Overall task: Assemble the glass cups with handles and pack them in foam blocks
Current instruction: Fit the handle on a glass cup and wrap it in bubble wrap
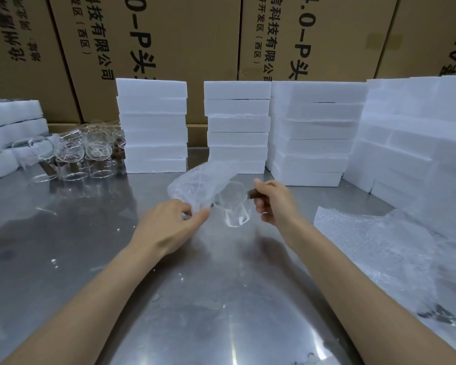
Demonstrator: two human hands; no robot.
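A clear glass cup with a brown wooden handle hangs above the middle of the steel table. My right hand grips that handle. My left hand pinches the lower edge of a small sheet of bubble wrap, which lifts up and back just left of the cup and partly overlaps its rim. Several more glass cups with brown handles stand grouped at the far left. White foam blocks stand in stacks along the back, with another stack beside them.
More foam stacks and a large foam pile fill the right. Loose bubble wrap lies at the right on the steel table. Foam trays sit far left. Cardboard boxes wall the back.
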